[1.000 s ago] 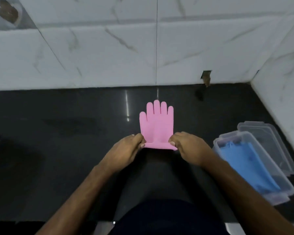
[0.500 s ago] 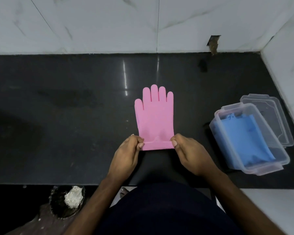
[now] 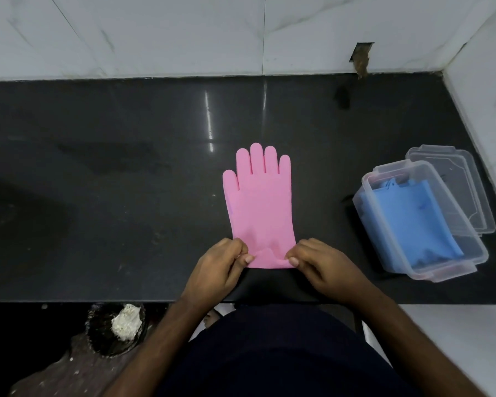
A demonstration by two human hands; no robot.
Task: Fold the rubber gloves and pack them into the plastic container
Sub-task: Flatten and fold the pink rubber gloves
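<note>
Countertop of dark polished stone [image 3: 126,196] carries everything here, and its smooth, shiny face is the first risk: I judge the soft rubber could slide on it when the fold begins, so the edges would not meet squarely. One clear rectangular plastic container [image 3: 457,269] stands at the right, well apart from the hands, with one clear plastic lid [image 3: 467,179] just behind it on the far side. It already holds blue rubber glove material [image 3: 407,222]; whether this is one glove or more I cannot tell. One flat pink rubber glove [image 3: 259,202] lies in the middle, fingers pointing far, cuff near. The left hand [image 3: 216,272] and the right hand [image 3: 324,266], two in all, are each nearly closed, pinching a corner of the cuff between thumb and fingertips. The cuff is a little wrinkled between them; if one hand lifts sooner than the other, the fold may go crooked, and a springy glove may open again and fit badly beside the blue one.
</note>
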